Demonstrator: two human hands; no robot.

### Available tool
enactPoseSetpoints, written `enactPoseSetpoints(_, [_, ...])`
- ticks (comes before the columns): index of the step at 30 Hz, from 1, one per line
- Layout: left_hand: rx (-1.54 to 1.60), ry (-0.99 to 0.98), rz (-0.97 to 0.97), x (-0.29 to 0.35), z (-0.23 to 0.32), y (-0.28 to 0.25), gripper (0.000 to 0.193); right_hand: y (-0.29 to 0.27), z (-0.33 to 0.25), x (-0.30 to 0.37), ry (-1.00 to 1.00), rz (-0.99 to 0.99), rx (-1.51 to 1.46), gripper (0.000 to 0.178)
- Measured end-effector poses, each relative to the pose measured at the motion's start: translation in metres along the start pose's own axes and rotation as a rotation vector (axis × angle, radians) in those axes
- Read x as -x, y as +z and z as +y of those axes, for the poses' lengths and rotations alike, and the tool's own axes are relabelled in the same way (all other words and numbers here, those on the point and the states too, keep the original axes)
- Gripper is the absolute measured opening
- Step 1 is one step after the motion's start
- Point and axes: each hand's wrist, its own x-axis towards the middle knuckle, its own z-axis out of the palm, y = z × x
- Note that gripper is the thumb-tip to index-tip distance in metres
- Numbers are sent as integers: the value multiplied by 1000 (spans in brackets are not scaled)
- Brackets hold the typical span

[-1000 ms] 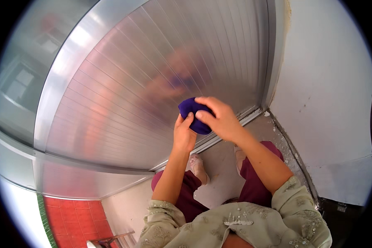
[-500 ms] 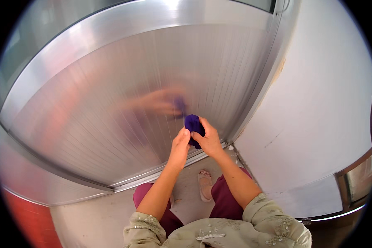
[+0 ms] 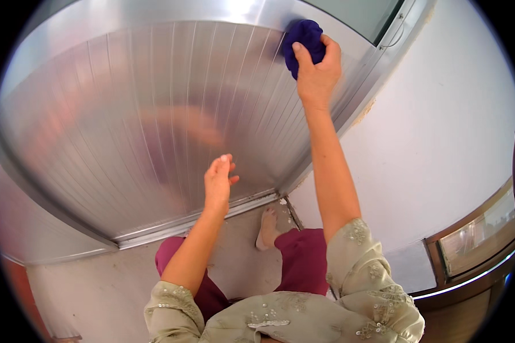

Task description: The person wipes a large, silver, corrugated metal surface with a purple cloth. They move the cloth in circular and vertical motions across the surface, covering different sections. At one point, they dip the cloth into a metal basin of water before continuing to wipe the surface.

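A bunched dark purple cloth (image 3: 303, 44) is gripped in my right hand (image 3: 320, 71), which reaches far forward. The cloth lies against the upper right part of a ribbed metal door panel (image 3: 171, 86), by its smooth silvery crossbar (image 3: 212, 12). Lower down and to the left, my left hand (image 3: 218, 180) hovers in front of the panel with nothing in it. Its fingers are slightly bent and apart. Blurred reflections of my arms and clothing show on the shiny panel.
A metal frame (image 3: 349, 123) with a small wire hook (image 3: 392, 39) edges the panel on the right. Beyond it stands a white wall (image 3: 435, 126) with chipped plaster. A wood-framed glass piece (image 3: 478, 237) is at lower right. My foot (image 3: 266, 228) rests near the door sill (image 3: 194, 220).
My right hand has carried the cloth up and forward from the panel's lower middle to its top right. The left hand has let go of the cloth and moved left.
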Motion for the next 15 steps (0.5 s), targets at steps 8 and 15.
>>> enactPoseSetpoints(8, [46,34,13,-14,23,-10,36,-14,72,265,649,-164,23,36])
enactPoseSetpoints(15, [80,-33,-51,-9,16,3,34,-18,66,162,520,-101,3,31])
